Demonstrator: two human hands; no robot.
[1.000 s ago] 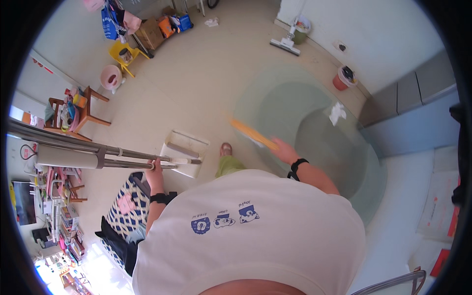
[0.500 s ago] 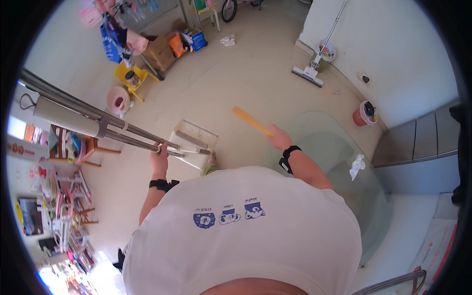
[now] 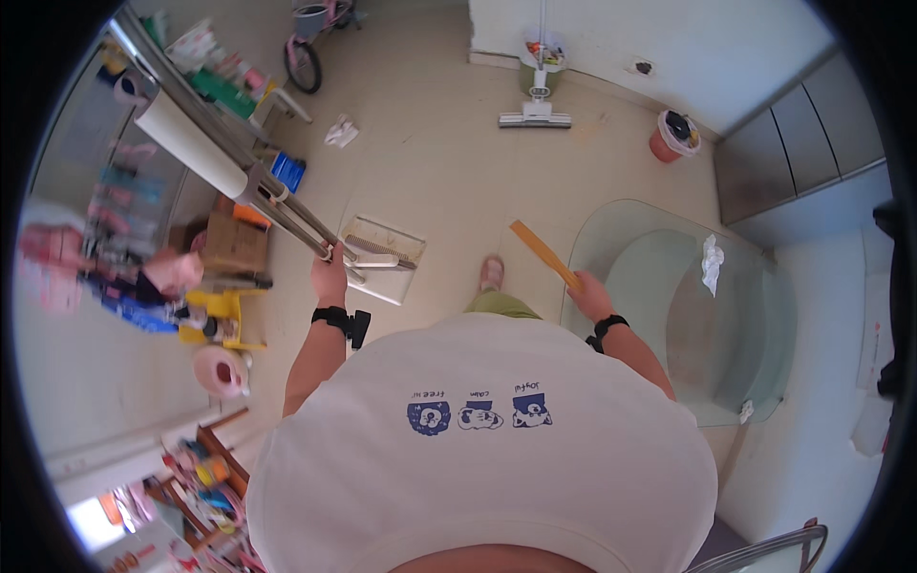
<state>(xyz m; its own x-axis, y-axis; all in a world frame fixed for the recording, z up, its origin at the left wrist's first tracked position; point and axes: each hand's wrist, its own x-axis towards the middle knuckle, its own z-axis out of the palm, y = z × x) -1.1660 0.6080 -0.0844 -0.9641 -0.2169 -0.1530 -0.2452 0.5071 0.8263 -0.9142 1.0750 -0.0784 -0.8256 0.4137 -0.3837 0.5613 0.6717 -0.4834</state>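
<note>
My left hand (image 3: 330, 279) is closed around slim metal poles (image 3: 298, 220), which slant up to the far left and carry a thick white sleeve. Beyond that hand, at the low end of the poles, is a white dustpan (image 3: 384, 285) with a comb-like row of teeth and some debris in it. A white bar lies across the pan; whether it is a broom head I cannot tell. My right hand (image 3: 592, 296) grips one end of a flat orange-yellow strip (image 3: 544, 253), held out ahead over the floor. Its exact kind is unclear.
To the right stands a glass-topped table (image 3: 611, 234) with a crumpled tissue (image 3: 712, 265) on it. Ahead are a mop (image 3: 535, 119), a green bin (image 3: 543, 78) and a red bin (image 3: 673, 138). A pink potty (image 3: 220, 372) and cardboard box (image 3: 236, 243) stand left; another tissue (image 3: 341, 131) lies on the floor.
The view has turned right, so the mop and bins sit farther left. A foot in a pink shoe has come forward between my hands. Both hands keep their hold.
</note>
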